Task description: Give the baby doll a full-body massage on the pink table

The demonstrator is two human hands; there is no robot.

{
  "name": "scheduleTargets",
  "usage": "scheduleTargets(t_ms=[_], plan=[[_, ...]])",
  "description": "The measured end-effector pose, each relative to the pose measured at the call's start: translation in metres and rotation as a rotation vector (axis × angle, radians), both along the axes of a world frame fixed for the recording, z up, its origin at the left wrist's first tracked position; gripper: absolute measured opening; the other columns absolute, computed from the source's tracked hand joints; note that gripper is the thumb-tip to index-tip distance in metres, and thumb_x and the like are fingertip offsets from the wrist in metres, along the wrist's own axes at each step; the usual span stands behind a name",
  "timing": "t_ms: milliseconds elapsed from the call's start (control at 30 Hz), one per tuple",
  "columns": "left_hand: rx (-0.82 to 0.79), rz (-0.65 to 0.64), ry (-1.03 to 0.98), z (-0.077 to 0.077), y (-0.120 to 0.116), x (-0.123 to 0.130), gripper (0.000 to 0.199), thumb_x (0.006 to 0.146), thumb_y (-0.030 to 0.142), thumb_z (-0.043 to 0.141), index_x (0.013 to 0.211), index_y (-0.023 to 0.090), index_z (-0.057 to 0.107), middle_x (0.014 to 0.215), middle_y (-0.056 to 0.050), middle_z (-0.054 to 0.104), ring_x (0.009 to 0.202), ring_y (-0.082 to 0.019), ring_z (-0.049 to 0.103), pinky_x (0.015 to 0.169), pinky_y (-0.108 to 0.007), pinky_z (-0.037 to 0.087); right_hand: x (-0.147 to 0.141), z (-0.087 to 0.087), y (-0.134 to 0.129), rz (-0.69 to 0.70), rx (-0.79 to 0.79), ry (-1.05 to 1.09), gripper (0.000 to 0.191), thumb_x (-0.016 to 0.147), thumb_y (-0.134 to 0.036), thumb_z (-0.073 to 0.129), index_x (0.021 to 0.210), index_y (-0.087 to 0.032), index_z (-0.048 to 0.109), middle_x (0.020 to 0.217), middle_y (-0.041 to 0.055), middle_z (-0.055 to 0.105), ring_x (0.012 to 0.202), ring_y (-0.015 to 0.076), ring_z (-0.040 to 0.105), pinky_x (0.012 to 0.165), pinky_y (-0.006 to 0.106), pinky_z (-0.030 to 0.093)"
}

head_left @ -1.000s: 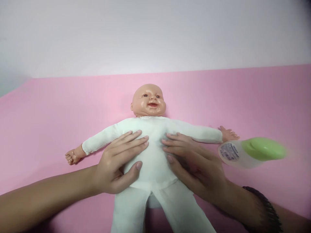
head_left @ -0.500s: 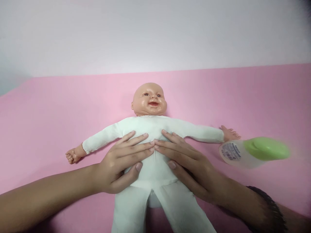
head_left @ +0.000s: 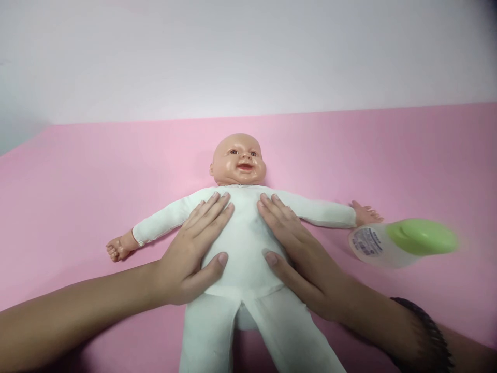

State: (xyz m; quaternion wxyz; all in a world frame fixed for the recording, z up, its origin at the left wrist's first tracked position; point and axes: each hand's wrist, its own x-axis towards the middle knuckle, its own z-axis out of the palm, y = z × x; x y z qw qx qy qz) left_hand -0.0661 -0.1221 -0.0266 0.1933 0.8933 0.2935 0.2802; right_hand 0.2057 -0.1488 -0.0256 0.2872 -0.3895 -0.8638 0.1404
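A baby doll with a bald plastic head and a white cloth body lies on its back, its arms stretched out to both sides. My left hand lies flat on the left side of its chest, fingers extended toward the shoulder and thumb apart on the belly. On the other side of the chest rests my right hand, also flat, fingers pointing up and the thumb spread toward the middle. Neither hand grips anything. The doll's lower legs run out of view at the bottom.
A clear bottle with a green cap stands at the right, close to the doll's hand. Pink sheeting covers the table, and a pale wall rises behind it. A dark band circles my right wrist.
Both hands' fingers have swung up and outward across the doll's chest. Fingertips that met at the middle are now apart, nearer the shoulders. The thumbs have barely shifted.
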Motion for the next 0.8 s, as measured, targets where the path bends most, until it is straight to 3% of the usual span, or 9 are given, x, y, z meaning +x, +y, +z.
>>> scheduleTargets(t_ms=[167, 300, 433, 633, 800], plan=[[-0.003, 0.033, -0.017, -0.0009, -0.0003, -0.0011, 0.071, 0.106, 0.028, 0.049, 0.171, 0.022, 0.02, 0.176, -0.012, 0.019, 0.164, -0.032, 0.013, 0.134, -0.058, 0.012, -0.0003, -0.0033, 0.0003, -0.087, 0.08, 0.076, 0.071, 0.105, -0.028, 0.055, 0.169, -0.018, 0.027, 0.168, 0.0154, 0.037, 0.157, 0.0325, 0.035, 0.127, 0.058, 0.037], [0.05, 0.038, -0.072, -0.0033, 0.0019, -0.0034, 0.068, 0.1, 0.022, 0.058, 0.165, 0.022, 0.037, 0.17, -0.015, 0.035, 0.161, -0.032, 0.028, 0.133, -0.057, 0.021, -0.0013, -0.005, 0.0016, -0.149, 0.179, 0.169, 0.059, 0.099, -0.019, 0.061, 0.157, -0.018, 0.051, 0.151, 0.0147, 0.06, 0.143, 0.0304, 0.056, 0.12, 0.051, 0.05], [0.112, 0.065, -0.143, -0.0054, 0.0039, -0.0028, 0.061, 0.095, 0.018, 0.065, 0.155, 0.02, 0.052, 0.159, -0.015, 0.052, 0.154, -0.029, 0.041, 0.131, -0.051, 0.03, -0.0038, -0.0035, 0.0026, -0.149, 0.223, 0.252, 0.047, 0.095, -0.012, 0.063, 0.142, -0.02, 0.066, 0.14, 0.0112, 0.069, 0.134, 0.029, 0.065, 0.117, 0.049, 0.054], [0.243, 0.017, -0.223, -0.0031, 0.0021, 0.0015, 0.048, 0.092, 0.008, 0.063, 0.139, 0.018, 0.065, 0.138, -0.014, 0.07, 0.137, -0.025, 0.062, 0.121, -0.044, 0.048, -0.0009, 0.0013, 0.0035, -0.031, 0.209, 0.202, 0.048, 0.097, -0.009, 0.056, 0.143, -0.023, 0.065, 0.14, 0.009, 0.069, 0.134, 0.0263, 0.065, 0.12, 0.049, 0.05], [0.293, -0.059, -0.19, -0.0034, 0.0034, 0.0005, 0.053, 0.092, 0.007, 0.057, 0.145, 0.013, 0.061, 0.14, -0.015, 0.069, 0.143, -0.026, 0.057, 0.124, -0.045, 0.043, 0.0035, 0.0038, 0.0056, 0.064, 0.122, 0.099, 0.056, 0.101, -0.011, 0.052, 0.156, -0.024, 0.053, 0.154, 0.0097, 0.058, 0.15, 0.0273, 0.047, 0.125, 0.053, 0.04]])
